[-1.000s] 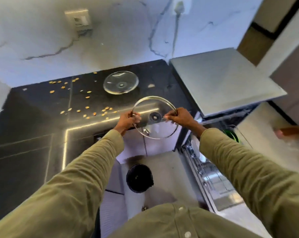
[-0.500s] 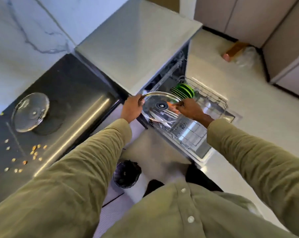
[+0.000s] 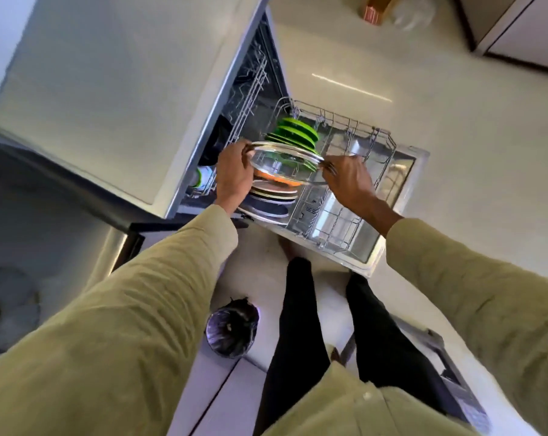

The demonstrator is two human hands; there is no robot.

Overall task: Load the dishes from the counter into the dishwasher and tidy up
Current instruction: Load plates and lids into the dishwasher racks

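Round clear glass lid [image 3: 285, 163] pinched at opposite rims by left hand [image 3: 234, 174] and right hand [image 3: 348, 180], above pulled-out wire dishwasher rack [image 3: 345, 215], upright green plates [image 3: 297, 132] behind

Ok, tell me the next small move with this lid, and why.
Probably tip the glass lid on edge and lower it into the rack beside the plates. Both the left hand and right hand hold its rim flat, just above them.

Glass lids: two [image 3: 285, 160] [image 3: 9, 306]. Hands: two [image 3: 234, 174] [image 3: 348, 180]. Bin [image 3: 233, 330]: one. Rack [image 3: 345, 215]: one.
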